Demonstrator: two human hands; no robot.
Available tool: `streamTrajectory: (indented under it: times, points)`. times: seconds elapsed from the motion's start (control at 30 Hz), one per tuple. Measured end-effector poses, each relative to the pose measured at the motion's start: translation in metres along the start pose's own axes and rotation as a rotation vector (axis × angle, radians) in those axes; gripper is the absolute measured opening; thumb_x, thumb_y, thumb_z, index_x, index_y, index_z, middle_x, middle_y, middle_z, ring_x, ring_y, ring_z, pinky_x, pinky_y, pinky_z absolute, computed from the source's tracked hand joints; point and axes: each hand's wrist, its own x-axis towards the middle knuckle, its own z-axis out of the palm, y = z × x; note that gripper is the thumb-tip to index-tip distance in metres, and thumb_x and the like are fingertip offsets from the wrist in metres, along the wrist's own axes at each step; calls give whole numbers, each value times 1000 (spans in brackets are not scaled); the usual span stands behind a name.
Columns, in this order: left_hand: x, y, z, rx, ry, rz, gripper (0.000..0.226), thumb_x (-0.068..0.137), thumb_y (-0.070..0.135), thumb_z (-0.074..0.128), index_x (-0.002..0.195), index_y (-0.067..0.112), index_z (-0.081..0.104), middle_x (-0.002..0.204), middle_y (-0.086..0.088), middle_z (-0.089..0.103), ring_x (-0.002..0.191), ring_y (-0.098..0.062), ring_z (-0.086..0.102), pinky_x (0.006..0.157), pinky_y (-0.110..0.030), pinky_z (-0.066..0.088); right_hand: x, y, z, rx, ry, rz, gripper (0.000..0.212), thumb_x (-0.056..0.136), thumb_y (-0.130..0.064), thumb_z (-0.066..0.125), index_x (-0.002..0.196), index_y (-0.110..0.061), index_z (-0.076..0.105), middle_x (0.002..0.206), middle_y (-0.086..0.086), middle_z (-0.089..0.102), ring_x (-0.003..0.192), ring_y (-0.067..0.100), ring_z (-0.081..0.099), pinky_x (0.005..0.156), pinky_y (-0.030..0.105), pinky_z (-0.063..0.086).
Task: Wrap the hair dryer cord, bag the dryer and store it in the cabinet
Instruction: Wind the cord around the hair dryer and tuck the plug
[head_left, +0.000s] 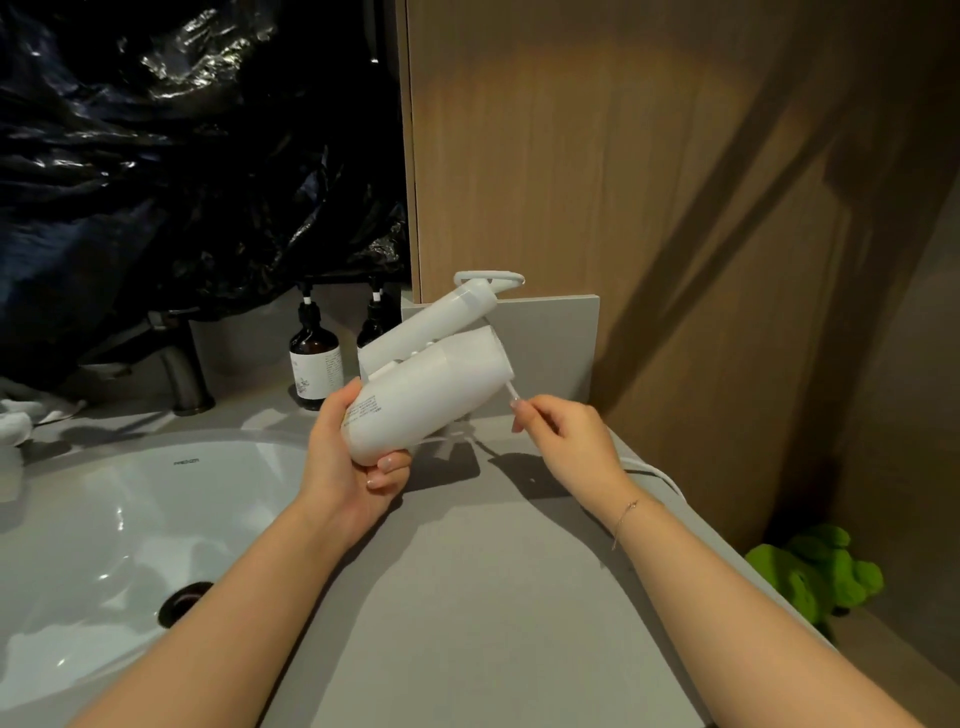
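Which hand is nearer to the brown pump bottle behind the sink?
Left. The left hand grips the hair dryer just in front of the brown pump bottle. The right hand pinches the cord on the dryer's far side, further from the bottle.

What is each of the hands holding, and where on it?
The left hand grips the white hair dryer round the end of its body. The right hand pinches the dryer's white cord close to the barrel.
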Motion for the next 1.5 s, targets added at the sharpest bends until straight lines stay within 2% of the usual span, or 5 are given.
streamTrajectory:
  times: [0.53, 0.77, 0.93, 1.17, 1.5]
  points:
    - [8, 12, -16, 11, 225, 152, 30, 87, 43, 56, 102, 17, 58, 78, -4, 59, 41, -11, 31, 33, -16, 20, -28, -12, 6, -248, -22, -398, 30, 100, -41, 43, 90, -18, 59, 61, -4, 53, 55, 18, 49, 49, 41, 41]
    - [11, 11, -16, 149, 290, 238, 38, 86, 47, 59, 114, 22, 60, 95, -5, 60, 44, -10, 39, 34, -16, 26, -27, -12, -4, -156, 226, -461, 26, 95, -35, 57, 90, -13, 69, 70, -1, 63, 58, 16, 55, 49, 37, 48]
    - [10, 12, -18, 266, 345, 286, 40, 86, 49, 58, 115, 21, 56, 100, -7, 60, 53, -13, 43, 36, -16, 32, -30, -14, -6, -158, 66, -504, 25, 97, -30, 51, 111, -14, 65, 90, -3, 68, 69, 13, 60, 55, 35, 54]
    - [8, 13, -13, 458, 275, 340, 45, 91, 45, 56, 129, 23, 54, 102, -1, 60, 80, -15, 56, 43, -17, 43, -24, -13, -22, -246, 275, -635, 32, 100, -35, 45, 102, -13, 69, 85, -1, 71, 64, 17, 63, 52, 28, 52]
    - [2, 13, -7, 738, 104, 255, 30, 83, 51, 56, 101, 28, 56, 95, -12, 60, 55, -16, 49, 42, -18, 41, -22, -10, -36, -116, 377, -375, 35, 84, -51, 61, 84, -18, 72, 75, -9, 68, 63, 11, 60, 55, 25, 53]
